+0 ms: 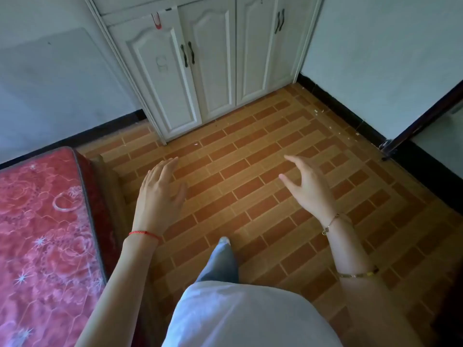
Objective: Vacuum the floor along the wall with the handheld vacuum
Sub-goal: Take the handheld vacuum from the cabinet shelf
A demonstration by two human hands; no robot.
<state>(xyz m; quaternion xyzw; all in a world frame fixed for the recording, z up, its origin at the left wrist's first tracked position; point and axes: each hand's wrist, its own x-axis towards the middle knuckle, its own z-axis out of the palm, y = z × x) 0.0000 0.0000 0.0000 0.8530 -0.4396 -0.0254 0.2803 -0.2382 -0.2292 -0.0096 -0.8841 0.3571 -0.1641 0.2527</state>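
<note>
Your left hand [160, 194]: fingers straight, empty | your right hand [307, 186]: relaxed, empty | crumbs [318, 111]: far right along wall [375, 58]

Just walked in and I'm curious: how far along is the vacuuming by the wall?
Nothing looks done: pale crumbs still lie on the tiled floor along the black baseboard. Nothing is in hand: the left hand and right hand are open and empty, and no vacuum is in view. The whole wall strip is left.

mattress [42, 241] running off left and bottom edges | cabinet [200, 58] top being cropped | floor specks [316, 111] staying too small to identify | shirt [245, 319] hiding legs
</note>
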